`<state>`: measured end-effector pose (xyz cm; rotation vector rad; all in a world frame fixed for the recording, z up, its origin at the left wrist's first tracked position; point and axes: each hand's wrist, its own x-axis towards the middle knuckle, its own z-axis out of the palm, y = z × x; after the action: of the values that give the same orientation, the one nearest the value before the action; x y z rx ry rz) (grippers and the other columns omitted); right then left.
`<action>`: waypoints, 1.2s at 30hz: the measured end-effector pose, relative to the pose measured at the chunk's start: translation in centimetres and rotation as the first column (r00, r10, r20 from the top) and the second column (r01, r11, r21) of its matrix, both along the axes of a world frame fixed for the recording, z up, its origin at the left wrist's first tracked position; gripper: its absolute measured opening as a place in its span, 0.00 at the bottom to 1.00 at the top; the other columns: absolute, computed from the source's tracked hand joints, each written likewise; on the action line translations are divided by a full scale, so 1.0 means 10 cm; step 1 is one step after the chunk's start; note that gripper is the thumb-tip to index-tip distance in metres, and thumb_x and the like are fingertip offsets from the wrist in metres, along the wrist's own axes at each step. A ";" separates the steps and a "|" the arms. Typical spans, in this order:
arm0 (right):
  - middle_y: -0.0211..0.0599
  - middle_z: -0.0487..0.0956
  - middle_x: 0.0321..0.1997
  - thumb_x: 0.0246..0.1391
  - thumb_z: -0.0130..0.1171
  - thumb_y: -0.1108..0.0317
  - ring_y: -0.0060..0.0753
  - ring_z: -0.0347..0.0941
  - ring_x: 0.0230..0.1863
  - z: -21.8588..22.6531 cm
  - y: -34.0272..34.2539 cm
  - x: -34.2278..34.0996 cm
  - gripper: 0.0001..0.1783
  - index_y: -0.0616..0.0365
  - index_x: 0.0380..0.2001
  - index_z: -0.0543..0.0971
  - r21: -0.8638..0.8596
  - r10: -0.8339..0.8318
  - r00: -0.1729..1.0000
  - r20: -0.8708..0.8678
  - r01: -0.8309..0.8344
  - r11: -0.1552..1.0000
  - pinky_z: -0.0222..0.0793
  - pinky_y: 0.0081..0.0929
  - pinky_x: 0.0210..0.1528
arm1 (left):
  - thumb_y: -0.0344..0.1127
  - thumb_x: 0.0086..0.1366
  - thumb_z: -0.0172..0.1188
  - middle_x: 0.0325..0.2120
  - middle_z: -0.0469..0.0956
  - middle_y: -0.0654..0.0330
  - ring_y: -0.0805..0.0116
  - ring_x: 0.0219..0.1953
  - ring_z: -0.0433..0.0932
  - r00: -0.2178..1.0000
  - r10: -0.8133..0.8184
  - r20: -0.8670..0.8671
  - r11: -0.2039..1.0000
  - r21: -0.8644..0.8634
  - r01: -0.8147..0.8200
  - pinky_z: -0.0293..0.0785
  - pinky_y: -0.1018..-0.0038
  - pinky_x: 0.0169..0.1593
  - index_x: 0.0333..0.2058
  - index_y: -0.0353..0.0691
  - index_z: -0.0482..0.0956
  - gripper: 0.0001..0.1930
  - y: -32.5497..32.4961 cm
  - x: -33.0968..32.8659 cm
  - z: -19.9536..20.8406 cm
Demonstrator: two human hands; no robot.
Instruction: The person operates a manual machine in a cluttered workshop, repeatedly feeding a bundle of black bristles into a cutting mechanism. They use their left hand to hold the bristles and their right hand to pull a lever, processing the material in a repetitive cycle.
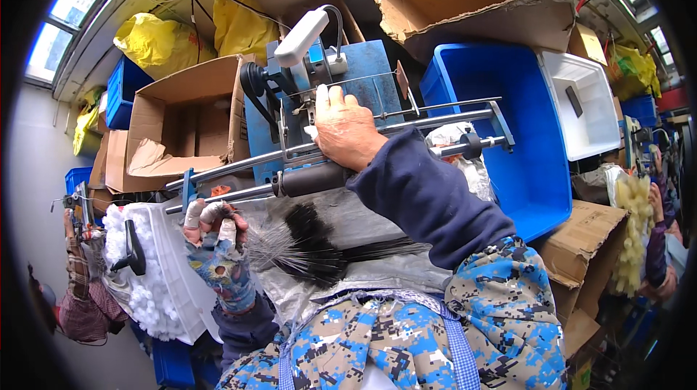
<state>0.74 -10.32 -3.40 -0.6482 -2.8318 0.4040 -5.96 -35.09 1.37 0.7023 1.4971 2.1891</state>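
Nearest me, below the blue metal machine [374, 67]: a loose bundle of thin silvery and black wire-like strands [308, 241]. Likely light, springy, slippery; take it by the dense dark part, not the splayed ends. Hands apart. My left hand [218, 241], fingers taped and curled, at the machine's lower left; grip unclear. My right hand [347, 131] on its front, can't tell if clamped. Smooth steel rails [243, 164] cross it. Right of it: glossy blue plastic bin [519, 154].
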 end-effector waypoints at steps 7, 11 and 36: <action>0.53 0.66 0.41 0.46 0.58 0.57 0.46 0.68 0.40 0.08 0.29 0.30 0.34 0.74 0.49 0.63 0.000 0.038 0.994 0.099 -0.039 0.999 0.69 0.35 0.37 | 0.20 0.59 0.49 0.33 0.75 0.50 0.65 0.28 0.76 1.000 -0.003 -0.022 0.986 -0.164 -0.001 0.74 0.79 0.23 0.53 0.39 0.63 0.22 -0.04 -0.02 -0.07; 0.42 0.66 0.40 0.38 0.63 0.63 0.40 0.62 0.45 0.25 0.59 0.57 0.23 0.65 0.38 0.73 0.174 0.006 0.994 0.109 -0.025 0.984 0.62 0.37 0.38 | 0.20 0.59 0.48 0.30 0.75 0.52 0.68 0.26 0.75 0.998 0.039 0.048 0.986 -0.163 -0.030 0.72 0.83 0.23 0.50 0.37 0.66 0.19 -0.06 -0.01 -0.15; 0.45 0.75 0.31 0.48 0.51 0.81 0.42 0.73 0.25 0.60 -0.22 0.96 0.14 0.62 0.40 0.72 -0.559 0.192 0.831 -0.522 -0.503 0.659 0.70 0.29 0.27 | 0.19 0.51 0.61 0.31 0.74 0.55 0.70 0.31 0.75 0.952 -0.120 -0.280 0.970 -0.236 0.053 0.73 0.77 0.35 0.42 0.35 0.67 0.19 0.39 0.51 -0.06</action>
<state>10.30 -12.52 2.57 -0.0409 -2.3062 1.5107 -0.88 -31.15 0.77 1.0271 1.7881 1.8696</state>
